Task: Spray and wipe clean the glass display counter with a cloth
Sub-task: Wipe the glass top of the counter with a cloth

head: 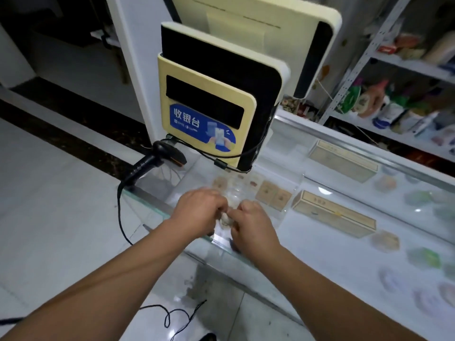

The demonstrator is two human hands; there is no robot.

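Note:
The glass display counter [320, 247] runs from the lower middle to the right, with boxes and packets visible under its top. My left hand [199, 207] and my right hand [253, 223] meet over the counter's near-left edge. Both pinch a small, crumpled, pale cloth [225, 219] between their fingertips. Most of the cloth is hidden by the fingers. No spray bottle is in sight.
A yellow cashier terminal [206, 104] with screens stands on the counter just beyond my hands. A black barcode scanner [157, 158] lies at the counter's left end, its cable [120, 217] hanging to the tiled floor. Shelves with goods [394, 104] stand at the far right.

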